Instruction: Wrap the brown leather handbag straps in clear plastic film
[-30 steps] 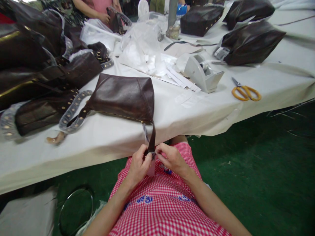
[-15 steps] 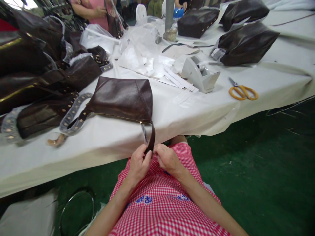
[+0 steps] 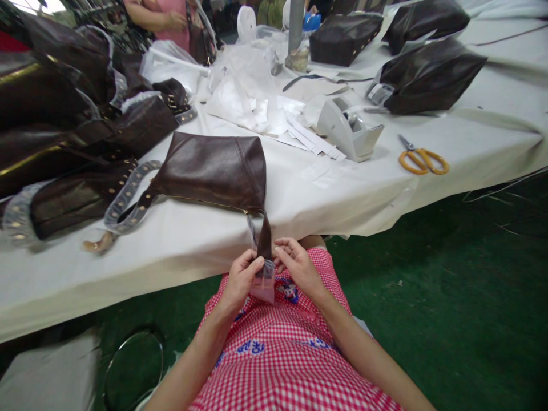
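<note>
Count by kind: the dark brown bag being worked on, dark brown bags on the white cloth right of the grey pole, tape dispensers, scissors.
Dark brown leather-look bag being worked on: 1
Dark brown bags right of the grey pole: 3
Grey tape dispenser: 1
Orange-handled scissors: 1
Total: 6

This is looking like a workshop: brown bags (image 3: 72, 137) are lying heaped at ten o'clock, a co-worker (image 3: 175, 37) is standing at eleven.

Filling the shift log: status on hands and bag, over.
Left hand pinching strap at plastic wrapping; right hand close by, contact unclear. Brown leather bag on table. Scissors well right, not obstructing.
</note>
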A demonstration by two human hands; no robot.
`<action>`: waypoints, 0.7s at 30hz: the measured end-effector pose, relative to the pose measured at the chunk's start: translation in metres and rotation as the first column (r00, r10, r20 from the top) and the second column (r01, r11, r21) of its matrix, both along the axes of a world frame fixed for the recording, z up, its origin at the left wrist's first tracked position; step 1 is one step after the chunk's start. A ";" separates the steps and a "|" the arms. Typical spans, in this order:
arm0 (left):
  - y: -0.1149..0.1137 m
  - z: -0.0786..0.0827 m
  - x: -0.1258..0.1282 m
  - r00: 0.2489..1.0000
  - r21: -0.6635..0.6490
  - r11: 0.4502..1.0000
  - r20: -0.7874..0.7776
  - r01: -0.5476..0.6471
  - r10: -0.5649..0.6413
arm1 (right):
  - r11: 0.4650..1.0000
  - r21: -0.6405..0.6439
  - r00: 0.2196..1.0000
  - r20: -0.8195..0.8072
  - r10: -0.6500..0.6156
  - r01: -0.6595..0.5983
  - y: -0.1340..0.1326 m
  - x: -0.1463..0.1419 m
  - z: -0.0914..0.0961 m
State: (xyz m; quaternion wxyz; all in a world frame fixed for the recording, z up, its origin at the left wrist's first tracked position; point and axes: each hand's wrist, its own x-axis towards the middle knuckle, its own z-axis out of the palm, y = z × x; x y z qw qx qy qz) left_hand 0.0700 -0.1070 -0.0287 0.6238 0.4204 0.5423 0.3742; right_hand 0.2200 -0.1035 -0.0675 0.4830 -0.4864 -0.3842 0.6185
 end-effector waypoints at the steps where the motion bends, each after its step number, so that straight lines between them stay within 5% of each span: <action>1: -0.001 -0.001 0.000 1.000 -0.014 1.000 0.018 0.002 -0.001 | 0.999 -0.033 0.999 -0.035 0.027 -0.028 0.002 0.000 0.002; 5: -0.004 -0.002 0.003 1.000 -0.035 0.999 0.016 -0.013 0.013 | 0.995 -0.065 0.988 -0.142 0.066 -0.076 0.008 -0.001 0.009; 12: -0.008 -0.011 0.004 0.960 -0.081 0.967 0.125 -0.243 0.251 | 0.996 -0.078 0.993 -0.112 0.032 -0.040 0.011 -0.004 0.012; 16: -0.017 -0.015 -0.003 0.974 -0.034 0.983 0.134 -0.179 0.182 | 0.996 -0.087 0.990 -0.141 0.021 -0.033 0.010 -0.005 0.013; 21: -0.029 -0.013 -0.008 0.998 -0.041 0.998 -0.034 -0.049 0.048 | 0.997 -0.075 0.990 -0.140 0.025 -0.036 0.009 -0.005 0.013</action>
